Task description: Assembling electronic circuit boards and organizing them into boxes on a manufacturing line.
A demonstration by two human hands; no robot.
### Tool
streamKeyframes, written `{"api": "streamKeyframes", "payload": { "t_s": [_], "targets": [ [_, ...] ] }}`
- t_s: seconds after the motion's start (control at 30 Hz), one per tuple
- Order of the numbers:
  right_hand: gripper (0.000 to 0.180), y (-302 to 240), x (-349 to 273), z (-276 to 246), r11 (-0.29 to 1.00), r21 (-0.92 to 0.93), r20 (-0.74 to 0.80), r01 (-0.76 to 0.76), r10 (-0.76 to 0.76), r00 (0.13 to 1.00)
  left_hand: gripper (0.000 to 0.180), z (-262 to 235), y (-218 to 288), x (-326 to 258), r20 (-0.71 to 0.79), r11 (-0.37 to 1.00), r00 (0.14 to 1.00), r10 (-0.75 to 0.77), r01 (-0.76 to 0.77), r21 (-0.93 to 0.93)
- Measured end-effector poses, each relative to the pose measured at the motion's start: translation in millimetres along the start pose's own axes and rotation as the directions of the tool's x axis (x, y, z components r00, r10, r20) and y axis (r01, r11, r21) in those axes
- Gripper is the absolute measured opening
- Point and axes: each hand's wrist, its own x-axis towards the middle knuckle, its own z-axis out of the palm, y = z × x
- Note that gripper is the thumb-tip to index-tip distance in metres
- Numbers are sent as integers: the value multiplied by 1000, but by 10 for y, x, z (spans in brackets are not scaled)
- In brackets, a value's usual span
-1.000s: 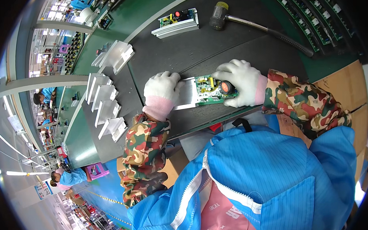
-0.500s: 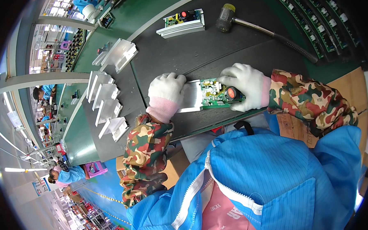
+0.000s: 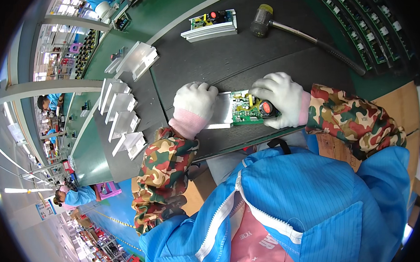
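Both my hands wear white gloves with pink cuffs. My left hand (image 3: 193, 103) is closed round the left end of a silver aluminium heat sink (image 3: 224, 110) low over the black mat. A green circuit board (image 3: 244, 117) lies against the heat sink's right part, carrying yellow parts and a round black component with a red top (image 3: 266, 107). My right hand (image 3: 282, 100) grips the board's right end, its thumb below and fingers above. The palms hide both ends of the pieces, so how far the board sits in the heat sink cannot be told.
A mallet (image 3: 289, 29) lies beyond my right hand. Left of it stands a finished-looking heat sink with a board (image 3: 210, 28). Several bare heat sinks (image 3: 122, 106) line the mat's left side. Rows of circuit boards (image 3: 364, 32) fill the far right. Other people (image 3: 78, 196) sit at the left.
Both hands keep their hold on the heat sink and the board. The whole view has shifted slightly; the pieces hardly move against the mat.
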Motion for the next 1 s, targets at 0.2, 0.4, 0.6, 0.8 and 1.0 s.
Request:
{"api": "streamKeyframes", "payload": {
  "t_s": [0.2, 0.4, 0.6, 0.8, 1.0],
  "targets": [
    [78, 90, 39, 265, 994, -18, -157, 106, -107, 982, 11, -8, -2, 19, 35, 1000, 999, 3, -4, 16],
    [77, 87, 117, 187, 990, -28, -126, 138, -140, 982, 14, 15, -17, 32, 42, 999, 999, -16, 14, 43],
    [71, -26, 137, -121, 996, 15, 0, 85, -85, 996, 45, -221, -69, -18, 269, 826, 921, -283, 377, -419],
    [49, -338, 473, -804, 986, 46, -84, 158, -154, 985, 112, -211, -229, -396, 229, 788, 973, -25, 160, -594],
    [46, -946, 1032, -1331, 915, -247, -163, 320, -365, 917, 103, -285, -123, -311, 245, 128, 961, -126, 261, -957]
  ]
}}
